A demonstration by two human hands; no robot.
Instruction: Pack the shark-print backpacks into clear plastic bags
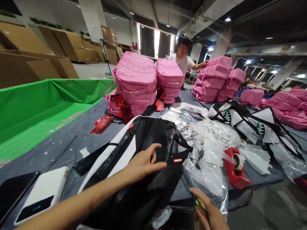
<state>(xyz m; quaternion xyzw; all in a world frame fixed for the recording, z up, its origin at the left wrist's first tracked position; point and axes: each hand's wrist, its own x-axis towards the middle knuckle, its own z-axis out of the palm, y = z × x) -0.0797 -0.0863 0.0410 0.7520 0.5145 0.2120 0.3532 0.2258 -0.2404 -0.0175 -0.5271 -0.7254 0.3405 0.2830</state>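
Note:
A black and white backpack [153, 134] lies on the grey cloth-covered table in front of me. My left hand [146, 161] is over its middle, with thumb and forefinger apart and nothing between them. Whether its palm presses on the bag I cannot tell. Near the bag's lower right side, my right hand [208, 210] is closed around a small tool with a green part [199, 203]; most of it is hidden by the fingers, so its exact kind is unclear. A black strap flap with a red and white tag [177, 160] sticks out beside my left hand.
Pink backpacks [136, 73] stand stacked at the back, with red hang tags [102, 124]. Clear plastic bags [208, 137] and a red tape dispenser [236, 169] lie right. A phone [16, 188] and white power bank [43, 195] lie left, near a green-lined bin [48, 92]. A co-worker [183, 59] stands behind.

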